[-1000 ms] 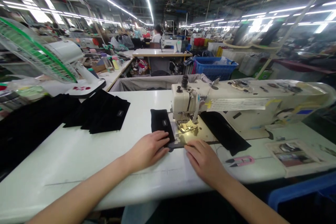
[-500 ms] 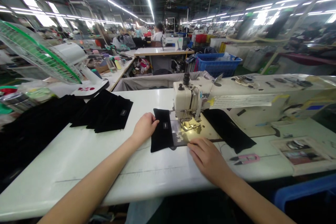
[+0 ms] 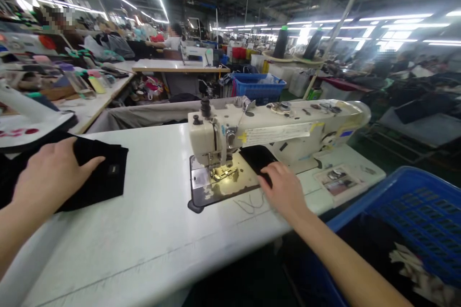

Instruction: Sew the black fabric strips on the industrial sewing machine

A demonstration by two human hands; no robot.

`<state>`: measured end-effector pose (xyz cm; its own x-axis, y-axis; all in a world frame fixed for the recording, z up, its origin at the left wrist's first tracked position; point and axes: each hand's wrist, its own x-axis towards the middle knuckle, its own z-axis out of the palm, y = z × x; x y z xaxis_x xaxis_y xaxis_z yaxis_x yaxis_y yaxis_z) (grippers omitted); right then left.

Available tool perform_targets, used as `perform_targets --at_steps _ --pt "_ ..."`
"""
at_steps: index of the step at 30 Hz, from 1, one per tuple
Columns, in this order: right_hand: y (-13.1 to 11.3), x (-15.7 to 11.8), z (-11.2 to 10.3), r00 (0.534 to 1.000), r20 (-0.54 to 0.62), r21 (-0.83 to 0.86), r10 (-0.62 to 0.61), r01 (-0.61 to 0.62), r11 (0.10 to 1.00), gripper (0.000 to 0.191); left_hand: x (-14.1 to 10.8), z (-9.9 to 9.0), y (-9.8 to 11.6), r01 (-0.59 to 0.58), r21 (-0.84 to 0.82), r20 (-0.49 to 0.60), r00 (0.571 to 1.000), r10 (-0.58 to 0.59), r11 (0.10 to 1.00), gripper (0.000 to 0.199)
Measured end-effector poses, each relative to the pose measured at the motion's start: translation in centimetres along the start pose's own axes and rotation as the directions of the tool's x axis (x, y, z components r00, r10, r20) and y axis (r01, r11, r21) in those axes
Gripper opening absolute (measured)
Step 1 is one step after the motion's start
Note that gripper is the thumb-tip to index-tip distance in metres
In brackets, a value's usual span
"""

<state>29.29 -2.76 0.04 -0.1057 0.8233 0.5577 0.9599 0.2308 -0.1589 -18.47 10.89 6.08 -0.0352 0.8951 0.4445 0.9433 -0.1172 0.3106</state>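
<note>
My left hand (image 3: 54,168) rests over a stack of black fabric pieces (image 3: 99,187) at the left, thumb apart from the fingers; a small label (image 3: 114,169) shows on the top piece. My right hand (image 3: 283,189) grips the near end of another black fabric piece (image 3: 256,156), its fingers bent. That piece lies under the arm of the sewing machine (image 3: 212,136), right of the needle, and its near end is hidden by my hand. Beneath the lit presser foot (image 3: 225,172) there is no fabric. A loose thread (image 3: 250,205) lies on the tabletop.
The white sewing table (image 3: 144,220) runs across the front. A blue basket (image 3: 406,196) holding dark and pale cloth stands at the right. The fan base (image 3: 36,122) is at the left, and another blue basket (image 3: 257,87) sits behind the machine.
My left hand has moved left with the labelled piece from beside the needle to the stack. My right hand has gone right onto the other black piece. The view has turned right.
</note>
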Motion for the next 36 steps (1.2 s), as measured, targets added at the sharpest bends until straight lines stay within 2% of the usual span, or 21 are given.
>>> perform_targets --at_steps 1,4,6,8,11,13,14,15,17,19,20,21,23,25,27,29,30,31,32,34,36 --pt "1.1 0.1 -0.2 0.999 -0.002 -0.070 0.055 -0.055 0.996 0.011 -1.1 -0.2 1.8 0.027 0.156 -0.066 0.998 -0.017 0.987 0.046" --pt "2.9 0.1 -0.1 0.990 0.080 -0.222 0.115 -0.095 0.970 0.011 -4.7 0.0 7.2 -0.147 0.155 -0.068 0.985 0.158 0.977 0.047" --pt "2.8 -0.2 0.3 0.985 0.125 -0.262 0.116 -0.080 0.962 0.009 -7.0 0.6 10.1 -0.275 0.092 -0.025 0.960 0.278 0.957 0.046" --pt "2.3 -0.4 0.7 0.984 0.129 -0.283 0.119 -0.078 0.956 0.007 -9.2 1.3 12.2 -0.408 -0.017 -0.044 0.912 0.407 0.913 0.040" --pt "1.8 -0.3 0.7 0.985 0.112 -0.314 0.133 -0.092 0.945 0.013 -12.3 1.9 15.0 -0.516 -0.301 -0.028 0.846 0.533 0.802 0.029" --pt "1.9 0.0 -0.1 0.985 0.075 -0.326 0.156 -0.124 0.937 0.017 -13.8 2.0 17.0 -0.387 -0.529 0.129 0.843 0.523 0.755 0.024" --pt "1.9 0.1 -0.7 0.986 0.034 -0.330 0.165 -0.145 0.933 0.016 -14.4 2.0 18.0 -0.256 -0.623 0.253 0.828 0.500 0.739 0.023" --pt "1.8 0.2 -1.5 0.987 -0.021 -0.328 0.159 -0.157 0.931 0.015 -14.9 1.9 19.1 -0.087 -0.693 0.390 0.790 0.473 0.716 0.024" --pt "1.1 0.1 -3.5 0.988 -0.133 -0.307 0.084 -0.122 0.944 0.014 -15.4 2.0 21.0 0.327 -0.726 0.640 0.644 0.421 0.605 0.031" --pt "-0.6 -0.6 -5.5 0.984 -0.162 -0.251 -0.073 0.031 0.967 0.014 -15.6 2.3 22.7 0.690 -0.620 0.778 0.480 0.404 0.373 0.050" --pt "-1.8 -1.2 -6.3 0.979 -0.124 -0.209 -0.159 0.131 0.969 0.016 -15.6 2.6 23.4 0.803 -0.548 0.803 0.427 0.415 0.233 0.057" --pt "-2.9 -1.9 -6.9 0.966 -0.084 -0.155 -0.243 0.228 0.961 0.017 -15.7 3.0 24.0 0.866 -0.489 0.806 0.404 0.432 0.102 0.060" --pt "-5.0 -3.6 -7.6 0.920 -0.042 -0.004 -0.390 0.390 0.921 0.019 -15.8 3.9 24.8 0.891 -0.444 0.794 0.441 0.419 -0.097 0.050" --pt "-6.1 -5.2 -7.5 0.902 -0.050 0.190 -0.429 0.431 0.882 0.016 -16.0 4.5 25.1 0.866 -0.455 0.797 0.500 0.339 -0.207 0.033" --pt "-6.2 -6.4 -6.8 0.953 -0.079 0.364 -0.291 0.300 0.882 0.009 -16.2 4.6 25.0 0.847 -0.468 0.814 0.524 0.250 -0.252 0.022" --pt "-5.6 -7.1 -5.9 0.999 -0.048 0.521 0.000 0.025 0.853 0.006 -16.5 4.1 24.5 0.841 -0.470 0.818 0.529 0.226 -0.267 0.021" --pt "-5.3 -7.3 -5.5 0.990 0.039 0.610 0.132 -0.128 0.782 0.012 -16.6 3.8 24.2 0.836 -0.479 0.814 0.537 0.222 -0.268 0.021" --pt "-5.2 -7.4 -5.1 0.959 0.185 0.689 0.213 -0.281 0.668 0.018 -16.7 3.4 23.8 0.828 -0.493 0.807 0.550 0.217 -0.265 0.022" --pt "-5.1 -7.5 -4.9 0.904 0.364 0.734 0.224 -0.426 0.529 0.025 -16.6 3.0 23.3 0.818 -0.513 0.797 0.566 0.211 -0.260 0.025" --pt "-5.5 -7.4 -4.6 0.756 0.646 0.702 0.107 -0.643 0.308 0.029 -16.2 2.4 22.0 0.799 -0.555 0.773 0.598 0.212 -0.229 0.031" --pt "-6.3 -7.3 -4.4 0.655 0.755 0.631 0.038 -0.741 0.231 0.028 -14.9 2.1 20.3 0.795 -0.585 0.760 0.606 0.235 -0.159 0.038"
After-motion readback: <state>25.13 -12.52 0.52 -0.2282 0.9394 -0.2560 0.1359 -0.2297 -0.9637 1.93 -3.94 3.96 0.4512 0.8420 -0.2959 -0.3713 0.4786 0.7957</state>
